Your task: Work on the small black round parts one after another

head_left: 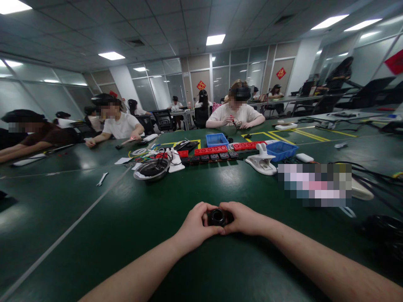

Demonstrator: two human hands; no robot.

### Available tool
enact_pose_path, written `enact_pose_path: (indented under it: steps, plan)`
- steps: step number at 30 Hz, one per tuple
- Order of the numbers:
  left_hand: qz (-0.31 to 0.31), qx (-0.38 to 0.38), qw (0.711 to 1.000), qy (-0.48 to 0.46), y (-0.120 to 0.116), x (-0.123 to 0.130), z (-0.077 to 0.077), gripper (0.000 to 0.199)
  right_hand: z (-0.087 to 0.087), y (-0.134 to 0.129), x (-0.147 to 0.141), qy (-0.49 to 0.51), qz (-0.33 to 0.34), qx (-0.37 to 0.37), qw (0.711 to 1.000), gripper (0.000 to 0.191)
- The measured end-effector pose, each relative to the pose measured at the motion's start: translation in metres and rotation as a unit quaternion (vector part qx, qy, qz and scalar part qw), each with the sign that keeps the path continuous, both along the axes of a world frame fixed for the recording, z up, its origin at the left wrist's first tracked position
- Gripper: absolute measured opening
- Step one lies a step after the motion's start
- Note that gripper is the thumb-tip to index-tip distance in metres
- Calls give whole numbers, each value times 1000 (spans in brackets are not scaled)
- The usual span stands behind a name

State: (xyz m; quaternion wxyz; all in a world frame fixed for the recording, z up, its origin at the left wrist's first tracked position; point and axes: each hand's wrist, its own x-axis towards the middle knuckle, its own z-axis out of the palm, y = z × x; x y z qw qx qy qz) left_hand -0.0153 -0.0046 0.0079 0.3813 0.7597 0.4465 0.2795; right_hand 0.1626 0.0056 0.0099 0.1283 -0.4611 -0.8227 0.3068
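Observation:
A small black round object (218, 217) with a hollow centre is held between both hands, low in the middle of the head view, over the green table (151, 209). My left hand (195, 224) wraps its left side, and my right hand (242, 219) closes round its right side. The thumbs meet along its near edge and the fingertips curl over the far side. Part of the object is covered by the fingers, so its full shape is hidden.
Beyond the hands stand a metal bowl (151, 170) with black items, red power strips (210, 151), a blue tray (217, 140), another blue tray (281, 151) and a white clamp (262, 161). A wrench (102, 179) lies left. Black cables lie right. Several people sit around.

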Motion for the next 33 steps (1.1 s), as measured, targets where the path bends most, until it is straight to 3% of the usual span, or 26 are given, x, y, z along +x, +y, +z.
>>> enact_pose_path:
  steps: [4,10,16,20,22,27,30,33]
  plan:
    - [62,-2,998,4,-3,5,-3,38,-4,-5,-11,-64,-82,70,992,41]
    - [111,62,992,25,-1,9,-5,34,0,-19,-29,-176,-172,179,953,35]
    - [75,39,996,12,1,4,-7,37,4,-20,-22,-180,-124,193,957,51]
    - [-8,23,1000,10,5,-3,-2,37,11,-16,-8,-139,-55,126,981,57]
    - [-33,32,999,24,6,-5,0,36,15,-15,-3,-107,-55,89,989,53]
    - [-37,63,996,49,5,-4,3,51,19,-15,-5,-20,-127,121,984,52]
    - [-27,80,995,60,2,-2,1,64,19,-18,-11,28,-93,153,983,59]
    - [-21,91,992,89,2,-1,-1,47,19,-21,-15,29,-42,158,986,52]
